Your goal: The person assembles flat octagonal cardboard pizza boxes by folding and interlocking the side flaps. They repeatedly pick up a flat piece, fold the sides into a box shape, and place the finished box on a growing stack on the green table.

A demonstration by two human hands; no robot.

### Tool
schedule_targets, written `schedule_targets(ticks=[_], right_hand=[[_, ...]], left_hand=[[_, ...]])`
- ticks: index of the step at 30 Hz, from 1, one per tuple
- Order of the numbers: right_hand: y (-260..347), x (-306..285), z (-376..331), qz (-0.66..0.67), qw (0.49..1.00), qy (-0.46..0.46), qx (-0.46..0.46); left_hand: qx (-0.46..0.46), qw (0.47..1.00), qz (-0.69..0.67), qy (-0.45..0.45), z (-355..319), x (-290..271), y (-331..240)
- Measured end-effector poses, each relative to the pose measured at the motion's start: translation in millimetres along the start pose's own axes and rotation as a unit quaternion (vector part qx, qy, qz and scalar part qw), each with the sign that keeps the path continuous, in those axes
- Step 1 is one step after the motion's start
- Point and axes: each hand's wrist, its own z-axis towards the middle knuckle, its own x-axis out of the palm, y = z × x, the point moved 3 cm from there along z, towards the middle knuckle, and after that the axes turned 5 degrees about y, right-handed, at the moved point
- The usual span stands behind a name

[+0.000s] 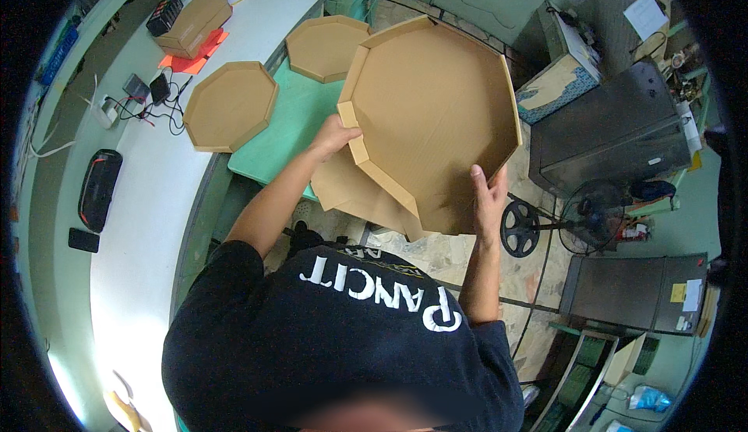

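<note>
An octagonal brown cardboard tray point(432, 105) with low folded walls is held up in front of me, its inside facing me. My left hand point(335, 134) grips its left wall, the thumb over the rim. On the right side, my right hand point(490, 194) holds the lower right edge, thumb inside and fingers hidden behind. Beneath the tray, partly covered by it, shows a flatter cardboard piece point(354, 194); whether it is joined to the tray I cannot tell. Two more octagonal cardboard trays lie to the left, one on the white counter point(231, 107) and one farther off point(323, 46).
A green table point(292, 112) stands beside the long white counter point(148, 260). On the counter are a cardboard box point(195, 27), tangled cables, a black speaker point(100, 190) and a phone point(83, 239). At right stand a black fan point(594, 215) and dark cabinets point(615, 136).
</note>
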Motion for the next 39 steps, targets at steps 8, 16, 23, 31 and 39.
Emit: schedule_targets(ticks=[8,16,23,31,39], right_hand=[[-51.6,-0.5,-17.4,0.132,0.976,-0.120,0.122],[-112.6,15.7,-28.7,0.286,0.918,-0.148,0.232],[-174.9,46.2,-33.1,0.330,0.895,-0.150,0.261],[-205.4,33.4,-39.1,-0.365,0.931,0.003,-0.010],[-201.8,42.8,-12.5,-0.466,0.827,0.301,-0.098]], left_hand=[[-0.015,0.999,0.040,-0.003,5.2,3.7,-4.4],[-0.050,0.904,-0.401,0.137,-13.5,-30.6,13.9],[-0.073,0.991,0.020,-0.107,-0.5,-144.2,66.6],[0.175,0.838,0.479,-0.193,-12.1,-127.7,32.5],[0.315,0.826,0.396,0.250,-29.4,21.6,67.4]])
